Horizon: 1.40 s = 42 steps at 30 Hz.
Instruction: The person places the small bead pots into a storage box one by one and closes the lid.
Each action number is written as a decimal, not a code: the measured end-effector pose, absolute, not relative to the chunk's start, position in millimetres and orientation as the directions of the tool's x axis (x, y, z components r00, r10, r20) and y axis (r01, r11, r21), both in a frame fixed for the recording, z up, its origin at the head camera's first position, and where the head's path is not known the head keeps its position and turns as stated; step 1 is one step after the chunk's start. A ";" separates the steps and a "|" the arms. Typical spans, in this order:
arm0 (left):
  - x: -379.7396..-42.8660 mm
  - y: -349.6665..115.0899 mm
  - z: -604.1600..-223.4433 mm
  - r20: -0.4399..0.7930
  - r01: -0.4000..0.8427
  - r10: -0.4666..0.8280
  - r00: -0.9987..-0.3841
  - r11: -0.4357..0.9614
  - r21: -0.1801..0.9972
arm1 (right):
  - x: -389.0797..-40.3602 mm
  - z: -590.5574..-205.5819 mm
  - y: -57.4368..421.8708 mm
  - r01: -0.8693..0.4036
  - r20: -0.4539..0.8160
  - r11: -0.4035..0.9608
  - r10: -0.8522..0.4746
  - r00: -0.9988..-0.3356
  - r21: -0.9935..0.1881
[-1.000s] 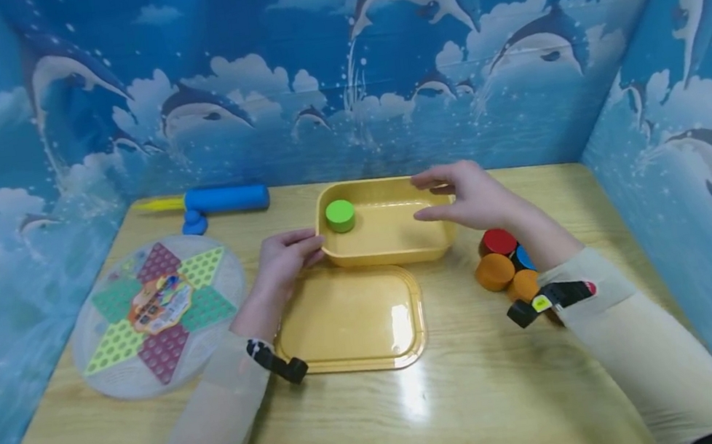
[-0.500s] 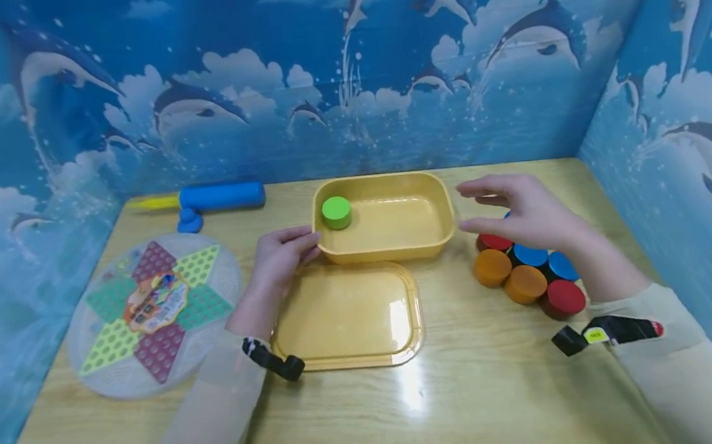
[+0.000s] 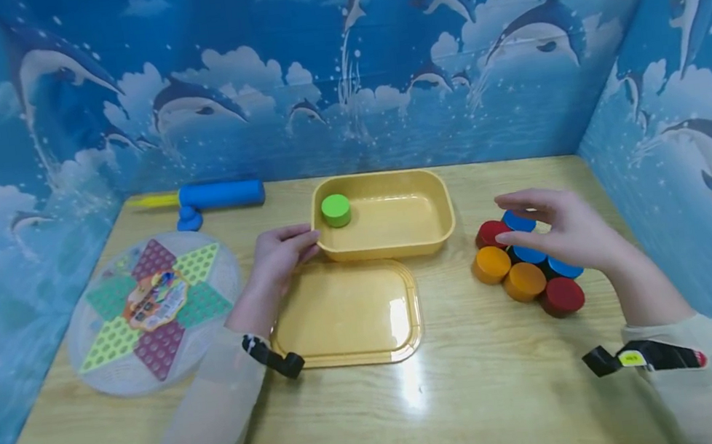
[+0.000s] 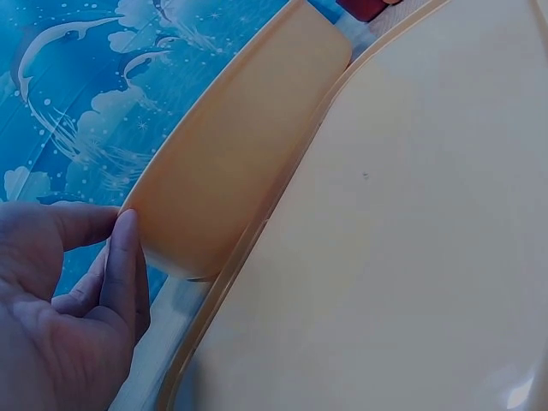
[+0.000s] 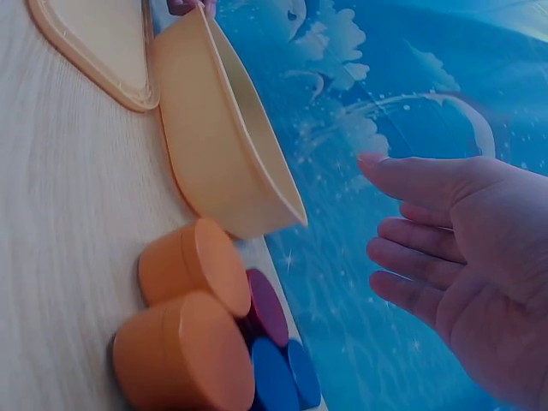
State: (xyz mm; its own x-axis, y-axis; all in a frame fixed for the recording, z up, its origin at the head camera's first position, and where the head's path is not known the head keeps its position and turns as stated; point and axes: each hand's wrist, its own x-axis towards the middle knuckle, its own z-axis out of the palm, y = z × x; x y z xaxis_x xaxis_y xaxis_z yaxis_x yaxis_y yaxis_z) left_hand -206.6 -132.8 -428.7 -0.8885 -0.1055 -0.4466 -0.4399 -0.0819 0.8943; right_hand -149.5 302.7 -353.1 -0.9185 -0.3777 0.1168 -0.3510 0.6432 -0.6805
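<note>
My left hand (image 3: 279,256) pinches the left end of a yellow plastic box (image 4: 231,154) by its rim, thumb against fingers. Inside the box, at its left end, stands a short green round tub (image 3: 336,211). To the right, my right hand (image 3: 568,227) hovers over a cluster of small round tubs, its fingers loosely spread and nothing between them. The cluster has orange tubs (image 3: 491,265), red tubs (image 3: 562,296) and blue tubs (image 3: 562,268) standing close together. From the right wrist, the orange tubs show a seam below the top.
A flat yellow lid (image 3: 347,314) lies just in front of the box. On the left is a round Chinese checkers board (image 3: 158,310) under clear plastic. Behind it lie a blue and yellow pump (image 3: 221,195) and a small blue duck-like figure (image 3: 189,219). Dolphin-print cloth walls surround the table.
My right hand has moved from above the box's right end, outward and to the right, over the coloured tubs. The left hand keeps its hold on the box.
</note>
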 end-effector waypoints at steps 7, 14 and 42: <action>-207.9 -129.3 -427.7 -0.455 -0.448 -0.100 -0.885 -0.086 0.890 | -133.6 -359.7 323.6 -0.261 0.076 0.658 -0.296 -0.952 -0.707; -204.9 -132.3 -428.3 -0.436 -0.427 -0.093 -0.895 -0.106 0.898 | -123.8 -367.1 340.2 -0.229 0.067 0.664 -0.260 -0.963 -0.712; -205.8 -132.8 -429.3 -0.445 -0.440 -0.112 -0.889 -0.066 0.896 | -112.3 -419.4 415.2 -0.105 -0.068 0.583 -0.267 -0.961 -0.806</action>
State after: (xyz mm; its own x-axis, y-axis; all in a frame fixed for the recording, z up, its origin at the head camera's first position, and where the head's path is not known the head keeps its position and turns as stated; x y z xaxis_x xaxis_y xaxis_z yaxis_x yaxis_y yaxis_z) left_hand -205.8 -132.8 -429.3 -0.8886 -0.1116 -0.4449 -0.4401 -0.0662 0.8955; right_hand -112.3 415.2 -419.4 -0.9613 -0.2671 -0.0682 -0.1047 0.5827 -0.8059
